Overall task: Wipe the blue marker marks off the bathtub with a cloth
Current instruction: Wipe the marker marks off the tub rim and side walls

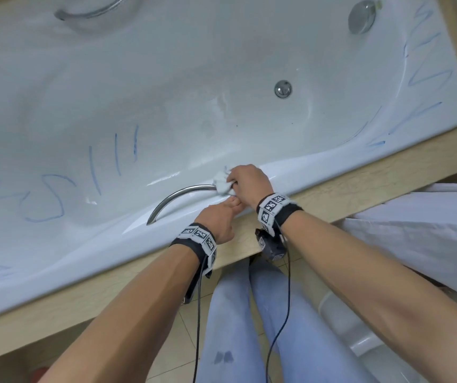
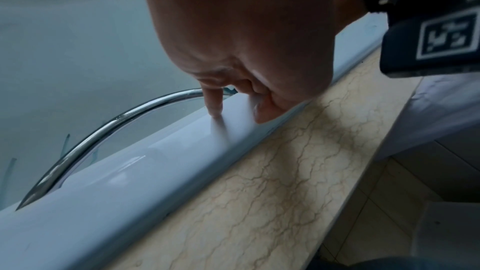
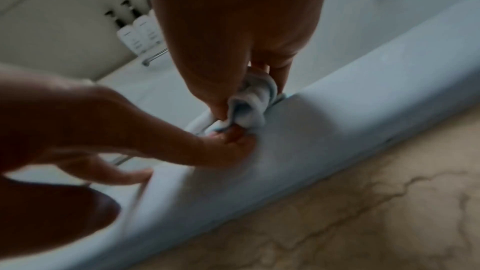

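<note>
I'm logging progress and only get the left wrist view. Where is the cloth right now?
Observer: The crumpled white cloth is gripped in the right hand, which presses it against the right end of the curved chrome grab handle.
Operator: Does the left hand touch it?
Observer: Yes. In the right wrist view, one of the left hand's fingers touches the cloth's lower edge.
Operator: I see a few blue strokes under the handle. Any elsewhere?
Observer: Yes. Blue marker marks zigzag along the far right end of the white bathtub's rim, untouched.
</note>
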Demonstrator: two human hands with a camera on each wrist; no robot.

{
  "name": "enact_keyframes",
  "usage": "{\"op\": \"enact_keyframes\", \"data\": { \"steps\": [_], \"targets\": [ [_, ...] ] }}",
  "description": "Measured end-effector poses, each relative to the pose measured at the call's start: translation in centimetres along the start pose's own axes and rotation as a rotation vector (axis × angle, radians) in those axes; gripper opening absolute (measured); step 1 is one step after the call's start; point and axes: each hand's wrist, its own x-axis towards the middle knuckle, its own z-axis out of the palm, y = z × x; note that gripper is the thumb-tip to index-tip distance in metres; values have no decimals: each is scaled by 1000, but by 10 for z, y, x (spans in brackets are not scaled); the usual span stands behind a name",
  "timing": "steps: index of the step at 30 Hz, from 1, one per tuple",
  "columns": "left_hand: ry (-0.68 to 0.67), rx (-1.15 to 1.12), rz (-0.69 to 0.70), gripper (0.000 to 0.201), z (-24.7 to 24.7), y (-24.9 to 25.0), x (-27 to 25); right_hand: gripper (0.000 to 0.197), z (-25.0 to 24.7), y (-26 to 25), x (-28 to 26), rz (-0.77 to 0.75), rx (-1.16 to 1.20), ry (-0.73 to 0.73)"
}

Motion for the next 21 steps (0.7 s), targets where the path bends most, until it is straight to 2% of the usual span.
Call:
{"op": "enact_keyframes", "data": {
  "steps": [5, 8, 10, 12, 15, 16, 19, 21],
  "targets": [
    [3, 18, 33, 95, 9, -6, 5, 26, -9, 25, 12, 22, -67, 121],
    [-16, 49, 20, 94, 10, -4, 6, 18, -32, 55, 18, 107, -107, 156],
    [-48, 95, -13, 89, 5, 1, 10, 16, -49, 84, 14, 162, -154, 173],
    [-41, 168, -66, 72, -6, 16, 15, 12, -65, 115, 7, 199, -215, 212],
    [89, 277, -134, 26, -29, 53, 27, 9, -95, 163, -4, 260, -226, 274],
    [142, 260, -137, 17, -36, 66, 34, 9, -107, 177, -6, 267, -214, 270],
    [304, 165, -99, 22, -39, 103, 62, 14, -130, 202, -18, 192, -121, 276],
    [350, 130, -67, 30, -30, 131, 83, 22, -130, 209, -38, -2, -32, 367]
  ]
}}
